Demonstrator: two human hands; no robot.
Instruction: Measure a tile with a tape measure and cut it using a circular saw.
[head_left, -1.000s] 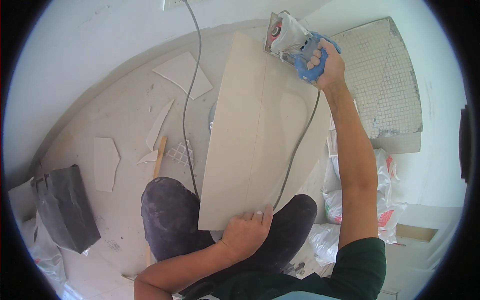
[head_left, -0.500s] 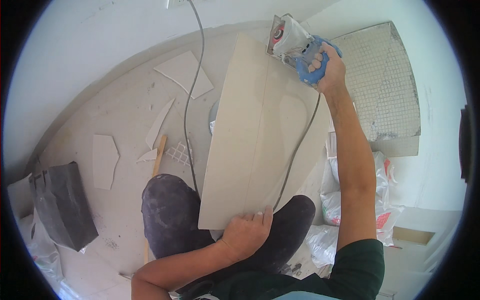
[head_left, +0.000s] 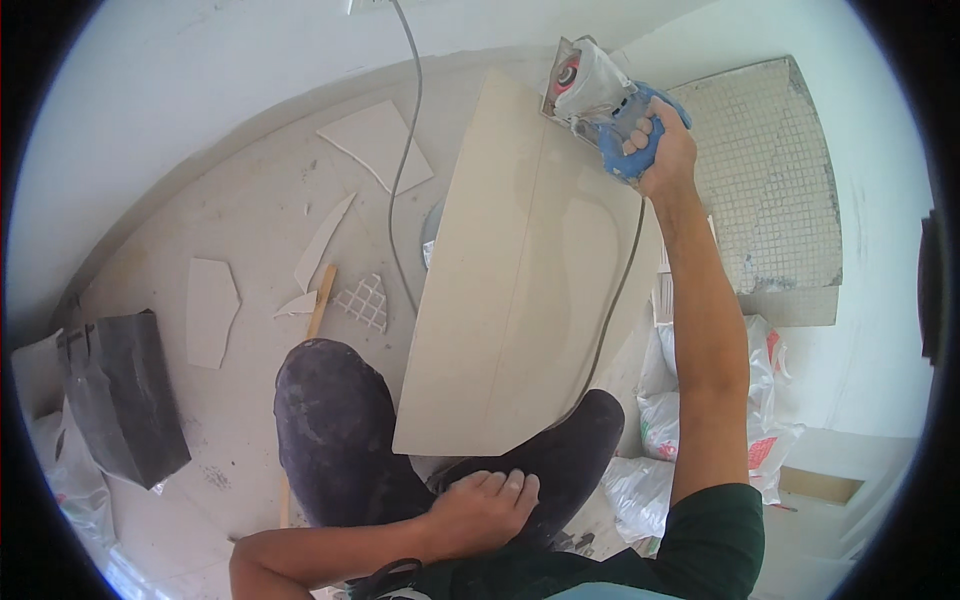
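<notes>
A large beige tile (head_left: 480,330) lies lengthwise in front of me, a thin straight line running down its face. At its far right end, my right hand (head_left: 662,145) grips the blue handle of a dusty handheld tile saw (head_left: 595,90). The saw's base plate is at the tile's far edge; its blade is hidden. My left hand (head_left: 487,508) rests over my lap just below the near edge, off the tile, with its fingers curled and its palm out of sight. A grey power cord (head_left: 625,270) crosses the tile's right side toward my right knee.
Tile offcuts (head_left: 378,147), a wooden strip (head_left: 322,300) and a mesh-backed piece (head_left: 362,302) lie on the left floor. A black bag (head_left: 125,395) stands farther left. Grid-backed tiles (head_left: 765,180) lean at the right wall above white plastic bags (head_left: 640,495).
My left hand has come off the tile's near edge and drawn back to my lap, its fingers curling in. The right hand and saw stay at the tile's far end.
</notes>
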